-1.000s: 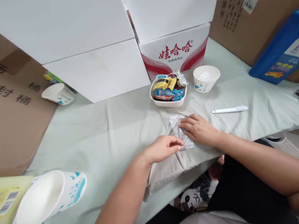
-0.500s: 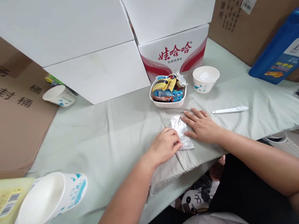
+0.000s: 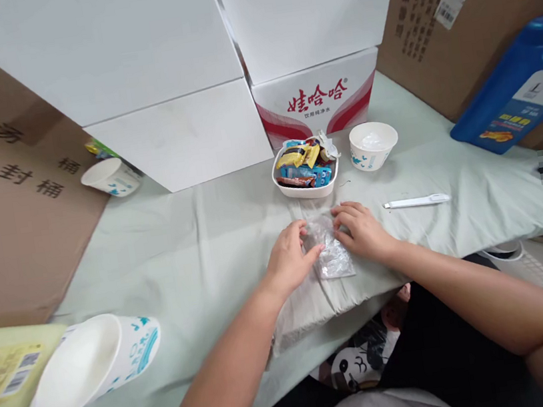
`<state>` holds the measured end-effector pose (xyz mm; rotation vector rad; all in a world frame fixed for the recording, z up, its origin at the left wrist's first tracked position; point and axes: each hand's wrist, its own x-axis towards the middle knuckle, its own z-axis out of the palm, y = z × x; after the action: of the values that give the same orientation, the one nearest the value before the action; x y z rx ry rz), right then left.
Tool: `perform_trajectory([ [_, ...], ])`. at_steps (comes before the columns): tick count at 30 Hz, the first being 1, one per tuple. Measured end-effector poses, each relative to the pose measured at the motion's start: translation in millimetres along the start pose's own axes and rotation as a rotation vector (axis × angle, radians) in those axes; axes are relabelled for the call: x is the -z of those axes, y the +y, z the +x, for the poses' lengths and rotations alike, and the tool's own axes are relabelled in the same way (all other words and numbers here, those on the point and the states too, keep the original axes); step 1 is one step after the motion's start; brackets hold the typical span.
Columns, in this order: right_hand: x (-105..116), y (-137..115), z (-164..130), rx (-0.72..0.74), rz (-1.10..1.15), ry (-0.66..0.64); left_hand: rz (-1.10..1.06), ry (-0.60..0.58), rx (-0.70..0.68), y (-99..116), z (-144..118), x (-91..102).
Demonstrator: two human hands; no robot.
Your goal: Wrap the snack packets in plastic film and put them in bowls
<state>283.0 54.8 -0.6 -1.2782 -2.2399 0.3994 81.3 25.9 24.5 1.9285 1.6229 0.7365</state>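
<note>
Both hands work a small clear plastic bag (image 3: 330, 254) lying flat on the cloth-covered bench (image 3: 181, 243), just in front of the snack dish (image 3: 305, 172). The left hand (image 3: 290, 263) and right hand (image 3: 362, 231) pinch its upper corners with curled fingers. This looks like opening the bag's mouth; the next move would call for parting the two thin layers.

Just beyond the grip sits a white dish of snack packets (image 3: 305, 170), a paper cup (image 3: 373, 145) to its right, a white pen (image 3: 417, 201) nearer right.

Table under pale green cloth (image 3: 196, 241), clear plastic bag (image 3: 332, 255), snack dish (image 3: 305, 172), paper cups (image 3: 373, 145), white pen (image 3: 417, 201), boxes (image 3: 176, 136)
</note>
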Motion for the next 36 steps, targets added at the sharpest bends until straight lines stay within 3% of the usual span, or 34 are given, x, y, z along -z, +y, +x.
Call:
perform_trajectory([
  [4,5.7,-7.0,-5.5,0.027,0.353,0.085,-0.25,-0.038,0.129,-1.6,2.4,-3.1],
  [7,12.4,-14.9,-8.6,0.058,0.463,0.154,-0.477,-0.066,0.087,-2.4,2.0,-2.1],
  [9,17.9,-19.5,-9.6,0.078,0.494,0.202,-0.486,0.041,-0.025,-1.3,-0.4,1.3],
  [12,27.9,-22.5,-9.8,0.171,0.411,0.29,-0.343,0.287,-0.364,2.9,-4.9,8.6],
  [15,34.6,-17.9,-8.5,0.355,0.193,0.26,-0.145,0.349,-0.629,5.1,-5.4,12.3],
  [18,33.3,-8.7,-7.3,0.451,0.007,0.034,0.069,0.122,-0.648,2.2,-2.0,9.4],
  [20,30.3,-4.5,-7.4,0.457,-0.065,-0.118,0.156,-0.083,-0.607,-1.2,0.1,6.2],
  [22,29.1,-4.0,-8.0,0.462,-0.093,-0.203,0.189,-0.207,-0.544,-4.0,1.1,5.0],
  [26,34.0,-10.3,-9.6,0.53,-0.042,-0.28,0.165,-0.287,-0.423,-6.9,2.0,11.1],
  [29,36.1,-15.5,-11.9,0.532,-0.019,-0.351,0.13,-0.348,-0.407,-7.4,3.6,17.8],
  [33,27.2,-20.9,-17.1,0.414,-0.058,-0.337,0.143,-0.368,-0.4,-5.5,4.8,19.5],
  [36,19.3,-24.2,-19.1,0.211,-0.051,-0.26,0.179,-0.311,-0.322,-2.5,3.2,15.2],
])
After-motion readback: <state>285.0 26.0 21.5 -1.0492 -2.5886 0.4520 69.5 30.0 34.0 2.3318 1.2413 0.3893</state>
